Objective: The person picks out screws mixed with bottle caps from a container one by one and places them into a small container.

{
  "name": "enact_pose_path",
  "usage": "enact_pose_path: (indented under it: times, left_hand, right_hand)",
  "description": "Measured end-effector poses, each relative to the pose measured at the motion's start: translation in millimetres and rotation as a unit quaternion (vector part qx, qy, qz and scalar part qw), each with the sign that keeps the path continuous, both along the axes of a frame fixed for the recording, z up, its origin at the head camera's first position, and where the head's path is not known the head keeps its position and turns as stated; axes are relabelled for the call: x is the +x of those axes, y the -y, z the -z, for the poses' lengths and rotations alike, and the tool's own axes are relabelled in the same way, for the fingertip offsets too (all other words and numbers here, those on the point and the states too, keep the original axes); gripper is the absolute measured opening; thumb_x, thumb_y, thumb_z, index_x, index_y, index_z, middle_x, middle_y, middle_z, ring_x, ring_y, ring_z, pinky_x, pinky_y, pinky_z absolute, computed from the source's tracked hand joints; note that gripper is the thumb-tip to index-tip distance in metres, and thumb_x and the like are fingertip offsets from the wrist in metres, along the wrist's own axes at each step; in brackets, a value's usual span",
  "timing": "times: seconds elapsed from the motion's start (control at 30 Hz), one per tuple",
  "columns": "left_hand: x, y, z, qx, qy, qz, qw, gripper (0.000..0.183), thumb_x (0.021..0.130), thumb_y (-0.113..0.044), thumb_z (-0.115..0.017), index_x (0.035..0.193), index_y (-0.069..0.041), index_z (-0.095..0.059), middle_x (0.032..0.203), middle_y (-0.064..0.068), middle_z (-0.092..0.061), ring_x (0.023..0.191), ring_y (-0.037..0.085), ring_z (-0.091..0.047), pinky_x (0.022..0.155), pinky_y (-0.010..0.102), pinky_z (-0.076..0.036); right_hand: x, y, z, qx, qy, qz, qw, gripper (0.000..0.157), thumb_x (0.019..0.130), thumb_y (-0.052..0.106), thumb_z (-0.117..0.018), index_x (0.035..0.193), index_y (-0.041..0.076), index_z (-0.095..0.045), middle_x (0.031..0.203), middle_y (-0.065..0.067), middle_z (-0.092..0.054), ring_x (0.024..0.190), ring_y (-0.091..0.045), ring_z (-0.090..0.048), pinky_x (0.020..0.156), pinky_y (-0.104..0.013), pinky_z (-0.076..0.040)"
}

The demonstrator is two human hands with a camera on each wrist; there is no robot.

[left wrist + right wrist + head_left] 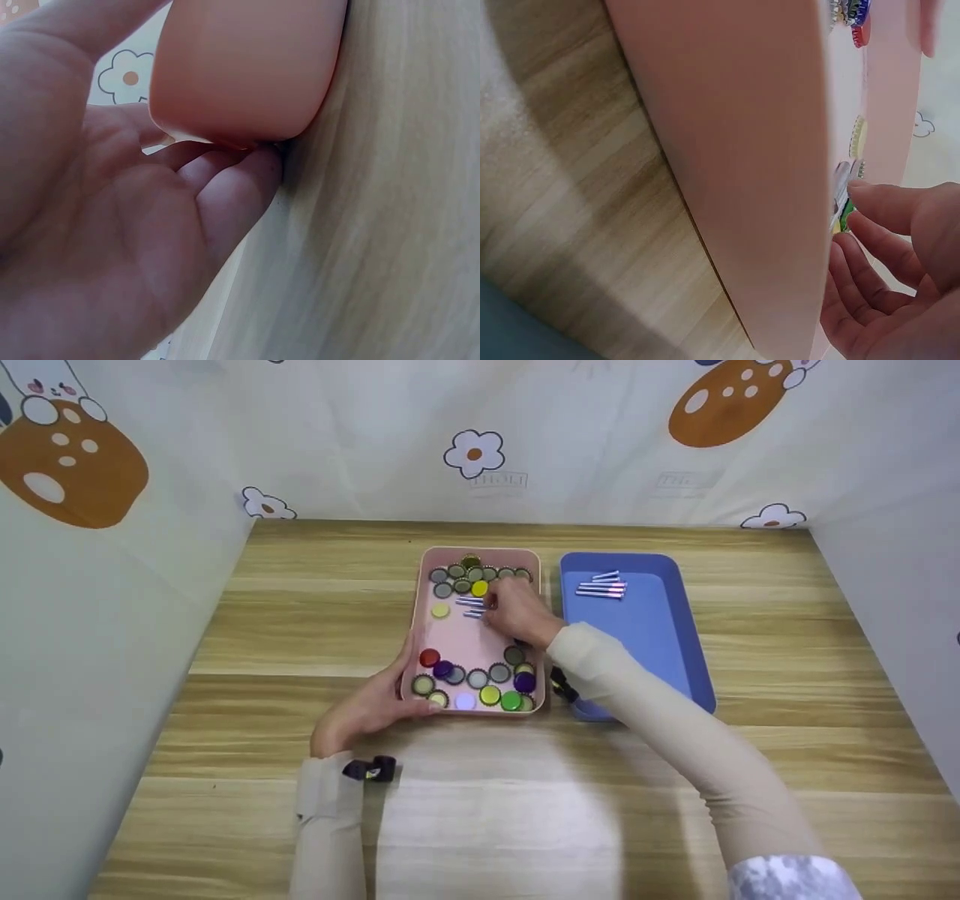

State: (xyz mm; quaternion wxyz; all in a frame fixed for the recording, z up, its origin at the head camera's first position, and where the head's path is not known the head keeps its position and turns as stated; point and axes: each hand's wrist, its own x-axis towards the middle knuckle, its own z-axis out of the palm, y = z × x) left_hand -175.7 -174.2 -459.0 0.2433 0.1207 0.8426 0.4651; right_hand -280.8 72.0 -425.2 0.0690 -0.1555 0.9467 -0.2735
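Observation:
A pink tray (450,634) holds bottle caps in several colours, grouped mostly at its far and near ends. My left hand (367,705) grips its near left corner, thumb at the front rim and fingers along the outer side wall (247,67). Over the middle of the tray, my right hand (517,607) reaches down to silver screws (470,601) that lie among the caps. In the right wrist view, the thumb and index finger (881,206) are slightly parted beside the screws (841,184). The near tray wall partly hides those screws.
To the right stands a blue tray (637,622) with several silver screws (602,587) near its far end. My right forearm crosses above its near part. Both trays rest on a wood-grain table (300,607), with a patterned cloth (360,450) hanging behind.

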Motion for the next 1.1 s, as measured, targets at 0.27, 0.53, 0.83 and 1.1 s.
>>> enact_pose_path:
  times: [0.27, 0.53, 0.83, 1.1]
  left_hand:
    - [0.2, -1.4, -2.8, 0.0, 0.008, -0.003, 1.0, 0.117, 0.085, -0.037, -0.079, 0.159, -0.039, 0.012, 0.171, 0.005, -0.002, 0.155, 0.024, -0.02, 0.128, 0.047, -0.012]
    - [-0.2, -1.8, -3.7, 0.015, 0.006, 0.001, 0.9999, 0.117, 0.086, -0.035, -0.079, 0.16, -0.036, 0.012, 0.171, 0.007, -0.002, 0.153, 0.023, -0.021, 0.128, 0.045, -0.012]
    - [0.6, 0.0, -2.8, 0.016, 0.01, 0.002, 0.9998, 0.114, 0.088, -0.033, -0.078, 0.158, -0.039, 0.012, 0.171, 0.009, -0.004, 0.152, 0.025, -0.026, 0.128, 0.047, -0.014]
    - [0.6, -0.3, -1.3, -0.004, 0.006, -0.002, 1.0, 0.117, 0.086, -0.039, -0.079, 0.158, -0.039, 0.013, 0.171, 0.006, -0.003, 0.155, 0.024, -0.021, 0.128, 0.047, -0.013]
  right_hand:
    - [-0.1, 2.1, 2.8, 0.019, 0.024, 0.008, 0.999, 0.017, 0.087, 0.009, -0.073, 0.101, 0.0, -0.075, 0.104, -0.015, -0.074, 0.099, -0.03, -0.066, 0.085, -0.039, -0.058]
    - [-0.2, 4.7, 6.3, 0.049, 0.004, 0.007, 0.999, 0.016, 0.087, 0.011, -0.076, 0.096, -0.001, -0.076, 0.1, -0.016, -0.075, 0.098, -0.03, -0.067, 0.086, -0.041, -0.057]
    - [0.3, 7.9, 6.1, 0.05, 0.026, 0.018, 0.998, 0.015, 0.089, 0.016, -0.075, 0.093, 0.001, -0.076, 0.1, -0.015, -0.074, 0.094, -0.028, -0.066, 0.082, -0.038, -0.058]
    - [0.6, 8.8, 8.3, 0.071, 0.012, 0.013, 0.997, 0.014, 0.091, 0.015, -0.072, 0.091, 0.002, -0.077, 0.096, -0.013, -0.075, 0.088, -0.027, -0.069, 0.076, -0.038, -0.059]
